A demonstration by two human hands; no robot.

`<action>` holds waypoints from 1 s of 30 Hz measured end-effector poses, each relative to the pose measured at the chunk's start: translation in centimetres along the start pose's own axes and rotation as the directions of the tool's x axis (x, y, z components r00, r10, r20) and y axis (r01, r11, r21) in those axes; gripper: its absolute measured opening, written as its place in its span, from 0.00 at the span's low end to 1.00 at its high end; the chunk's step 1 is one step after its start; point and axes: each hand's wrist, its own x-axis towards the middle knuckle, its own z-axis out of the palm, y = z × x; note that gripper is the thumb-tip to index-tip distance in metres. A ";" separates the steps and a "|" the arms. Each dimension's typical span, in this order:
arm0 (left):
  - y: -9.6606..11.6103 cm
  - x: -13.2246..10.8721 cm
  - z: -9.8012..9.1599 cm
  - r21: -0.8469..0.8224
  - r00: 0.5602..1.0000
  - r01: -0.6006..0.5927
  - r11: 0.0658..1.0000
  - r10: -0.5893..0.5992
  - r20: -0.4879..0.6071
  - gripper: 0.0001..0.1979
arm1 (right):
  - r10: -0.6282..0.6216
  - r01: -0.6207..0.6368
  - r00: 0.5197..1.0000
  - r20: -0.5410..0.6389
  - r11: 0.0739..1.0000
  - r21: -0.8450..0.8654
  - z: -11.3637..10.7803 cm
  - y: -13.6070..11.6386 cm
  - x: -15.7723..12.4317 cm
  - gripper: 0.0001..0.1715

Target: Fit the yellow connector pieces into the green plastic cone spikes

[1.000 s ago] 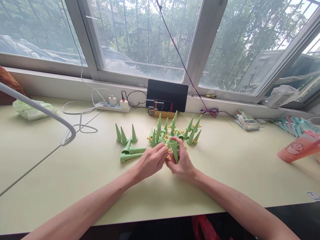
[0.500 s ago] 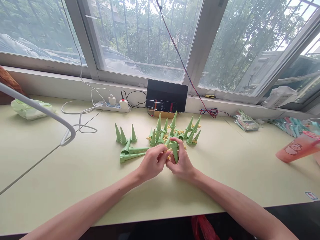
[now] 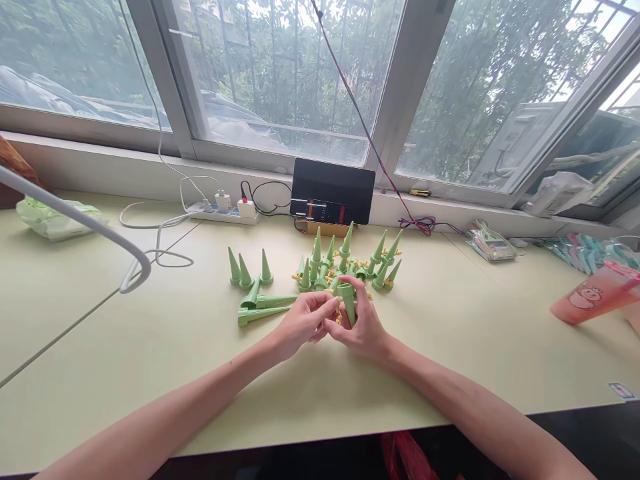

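My right hand is closed around a green plastic cone-shaped spike, its wide end up and its point down. Close against it, my left hand pinches a small yellow plastic part with thumb and fingertips; much of that part is hidden. Just left of my left hand lie green spikes on their sides. Farther left, green cones stand upright. Behind both hands is a cluster of green cones, several with yellow pieces attached.
A dark tablet leans by the window behind the cluster. Left of it is a power strip with chargers and cables. A red drink cup stands at right, beyond a plastic-wrapped pack. A grey curved bar crosses the left side of the table.
My left fingers have shifted and straightened a little at the yellow part. My right hand keeps the green spike in nearly the same place.
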 end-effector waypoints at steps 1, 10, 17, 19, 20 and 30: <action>0.0 0.0 0.0 0.013 1.000 -0.006 1.000 0.006 -0.006 0.21 | 0.008 -0.009 1.000 0.005 1.000 0.003 -0.1 0.0 0.0 0.37; -0.1 -0.3 0.5 0.318 0.971 -0.180 0.931 0.219 -0.094 0.18 | 0.050 -0.050 0.999 -0.019 0.998 0.030 -0.1 0.4 -0.2 0.33; -1.5 0.3 -0.6 0.762 0.763 -0.429 0.484 0.647 0.019 0.13 | 0.067 -0.065 0.998 -0.020 0.996 0.056 0.1 0.4 -0.1 0.33; -1.5 0.4 -1.0 0.819 0.701 -0.468 0.333 0.704 0.114 0.13 | 0.082 -0.081 0.997 -0.012 0.995 0.065 0.1 0.5 -0.1 0.34; -1.5 0.5 -1.1 0.837 0.679 -0.476 0.271 0.718 0.154 0.13 | 0.087 -0.086 0.996 -0.009 0.994 0.072 0.1 0.5 -0.1 0.34; -1.7 0.5 -1.0 0.828 0.677 -0.474 0.298 0.725 0.127 0.13 | 0.078 -0.078 0.997 0.001 0.993 0.087 0.1 0.3 -0.2 0.34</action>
